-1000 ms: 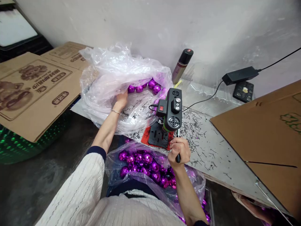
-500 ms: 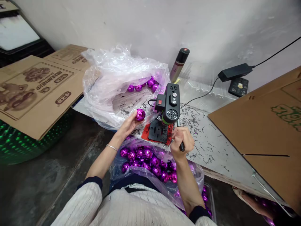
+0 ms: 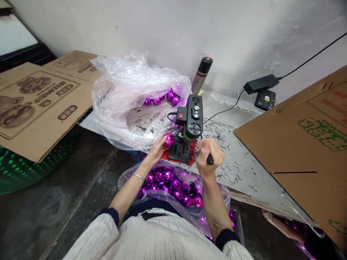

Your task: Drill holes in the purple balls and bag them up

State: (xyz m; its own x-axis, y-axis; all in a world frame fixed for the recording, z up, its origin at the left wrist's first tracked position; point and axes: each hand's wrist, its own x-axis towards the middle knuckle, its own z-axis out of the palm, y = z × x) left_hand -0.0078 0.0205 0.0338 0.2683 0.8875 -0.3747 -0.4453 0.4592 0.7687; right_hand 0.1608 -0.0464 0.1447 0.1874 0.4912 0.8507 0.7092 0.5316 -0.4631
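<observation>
1. The table [image 3: 260,188] bears the work; loose dark bits are scattered over it and could roll underfoot of anything set down.
2. The clear plastic bag [image 3: 135,81] on it lies open, with a few shiny balls [image 3: 156,101] inside; its film looks thin, limp and likely to cling.
3. A second bag [image 3: 123,179], at the person's waist below the table edge, holds many faceted balls [image 3: 168,176].
4. The black machine [image 3: 194,115] stands on the table, its base plate [image 3: 179,153] on a red sheet; it is probably stiff and weighty, best worked by its lever.
5. The right hand [image 3: 210,157] is curled firmly round that lever.
6. The left hand [image 3: 156,151] pinches one ball at its fingertips, palm partly open.
7. That purple ball [image 3: 169,139] is just beside the machine, near the base plate's left edge. It looks light, hard-shelled and perhaps hollow, so a hard squeeze might crack it; the glossy facets may slip. Hold it lightly round its widest part.
8. The lever grip [image 3: 210,160] pokes out below the fist; it suits a full wrap.
</observation>
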